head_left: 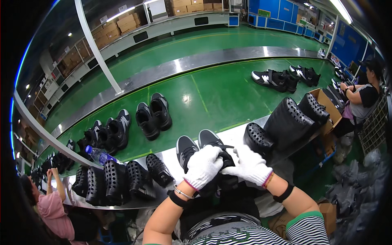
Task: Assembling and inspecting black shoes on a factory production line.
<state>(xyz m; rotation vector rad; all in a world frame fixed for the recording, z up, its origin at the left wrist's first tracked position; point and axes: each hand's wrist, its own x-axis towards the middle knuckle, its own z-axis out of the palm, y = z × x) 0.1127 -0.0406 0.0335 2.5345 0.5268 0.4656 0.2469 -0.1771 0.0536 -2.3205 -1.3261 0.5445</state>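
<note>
A pair of black and grey sneakers stands toes away from me on the bench edge, the left sneaker (187, 146) beside the right sneaker (209, 137). My left hand (204, 166), in a white knit glove, is closed over the right sneaker's upper near its opening. My right hand (249, 167), gloved the same way, grips that sneaker's right side, its thumb laid across the collar. A dark strap (225, 146) sticks out of the sneaker between both hands. The gloves hide the sneaker's middle, and some fingertips cannot be seen.
Black perforated shoe trees (116, 179) stand left, with more (258, 138) and an open carton (326, 107) right. A plastic bottle (98, 155) lies left. Other sneakers (153, 116) rest on the green belt (188, 96). Co-workers sit at far left (55, 212) and far right (367, 98).
</note>
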